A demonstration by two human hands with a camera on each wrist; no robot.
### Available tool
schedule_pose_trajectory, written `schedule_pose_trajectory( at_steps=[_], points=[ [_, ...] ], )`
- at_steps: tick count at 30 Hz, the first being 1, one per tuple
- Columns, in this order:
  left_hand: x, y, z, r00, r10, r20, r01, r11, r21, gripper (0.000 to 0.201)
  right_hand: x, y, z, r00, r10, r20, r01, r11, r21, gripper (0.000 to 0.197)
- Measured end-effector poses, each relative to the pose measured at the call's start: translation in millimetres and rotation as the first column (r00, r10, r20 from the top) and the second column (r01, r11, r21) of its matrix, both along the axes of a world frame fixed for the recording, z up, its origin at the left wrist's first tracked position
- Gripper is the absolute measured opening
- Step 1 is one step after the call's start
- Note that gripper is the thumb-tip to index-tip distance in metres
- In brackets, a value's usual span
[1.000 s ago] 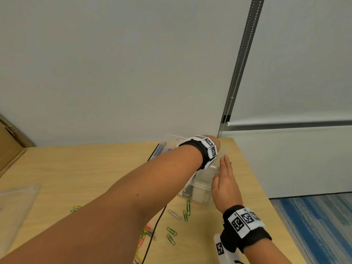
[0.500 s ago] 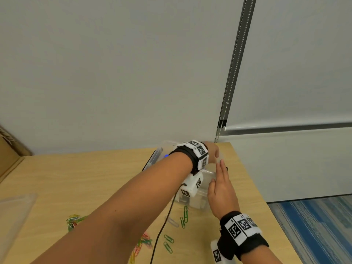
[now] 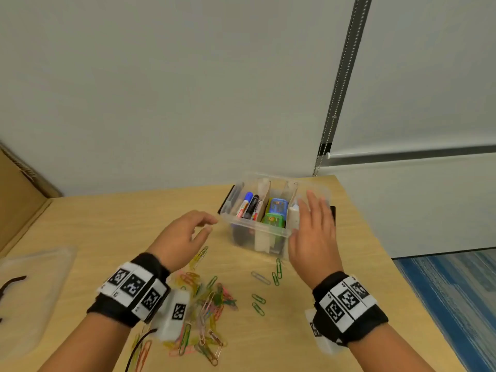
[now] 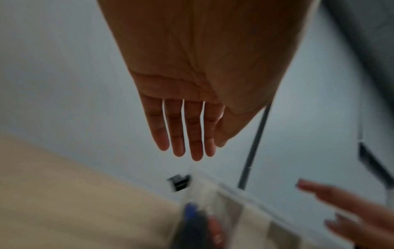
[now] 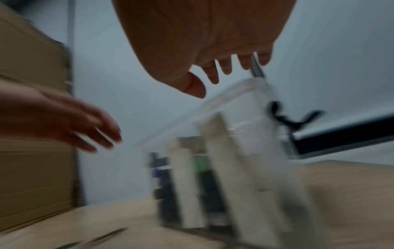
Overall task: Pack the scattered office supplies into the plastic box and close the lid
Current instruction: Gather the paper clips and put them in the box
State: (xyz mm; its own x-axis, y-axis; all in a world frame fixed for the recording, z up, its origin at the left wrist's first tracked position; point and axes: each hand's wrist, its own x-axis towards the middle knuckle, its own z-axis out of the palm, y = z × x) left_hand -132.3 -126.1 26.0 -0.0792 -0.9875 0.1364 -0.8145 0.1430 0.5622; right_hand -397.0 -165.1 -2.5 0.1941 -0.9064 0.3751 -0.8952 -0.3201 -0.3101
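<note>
Plastic box (image 3: pixel 257 232) at the table's (image 3: pixel 107 224) far right, paper clips (image 3: pixel 204 304) before it, lid (image 3: pixel 35 285) far left

clear box (image 3: pixel 257 232), multicoloured paper clips (image 3: pixel 212 304)

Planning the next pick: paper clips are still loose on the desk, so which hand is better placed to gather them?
The left hand. It hovers open directly beside the main pile of paper clips, while the right hand is open against the plastic box, well placed to steady it.
</note>
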Motion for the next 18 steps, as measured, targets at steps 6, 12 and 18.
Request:
schedule_pose_trajectory(
  at_steps=[6,12,18],
  points=[
    [70.5,51.0,-65.4,0.975,0.144,0.170,-0.182,0.956,0.231,0.031,62.2,48.2,-12.8,0.949,0.316,0.005,-0.314,0.943,0.113,0.047],
    [134.2,105.2,-95.2,0.915,0.336,0.225,-0.394,0.867,0.306,0.038,66.2,50.4,-52.0,0.982,0.175,-0.067,-0.123,0.873,0.472,0.047],
    [143.1,131.7,-108.2,0.928,0.345,0.138,-0.370,0.828,0.422,0.049,69.9,52.2,-75.8,0.974,0.050,-0.221,0.120,0.715,0.689,0.067]
  ],
)
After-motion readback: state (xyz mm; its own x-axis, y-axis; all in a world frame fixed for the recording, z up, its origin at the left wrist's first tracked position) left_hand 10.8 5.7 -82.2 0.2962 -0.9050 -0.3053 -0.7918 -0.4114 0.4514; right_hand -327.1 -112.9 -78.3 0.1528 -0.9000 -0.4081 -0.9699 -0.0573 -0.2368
